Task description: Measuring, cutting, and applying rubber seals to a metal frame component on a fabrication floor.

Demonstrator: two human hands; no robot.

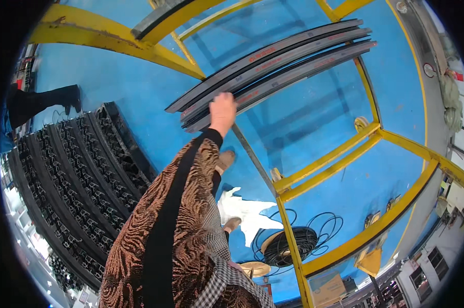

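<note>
My left hand is stretched out over the near end of a bundle of long grey and black strips. Motion smears its fingers, so I cannot make out whether they grip a strip or only touch it. The strips lie side by side across a yellow metal frame, with red marks along their grey faces. A patterned brown sleeve with a black band covers my left arm. My right hand is not in view.
Rows of black profiles with clips are stacked on the left. A coil of black cable and a white crumpled sheet lie on the blue floor. Yellow beams cross the upper left; a cardboard box stands lower right.
</note>
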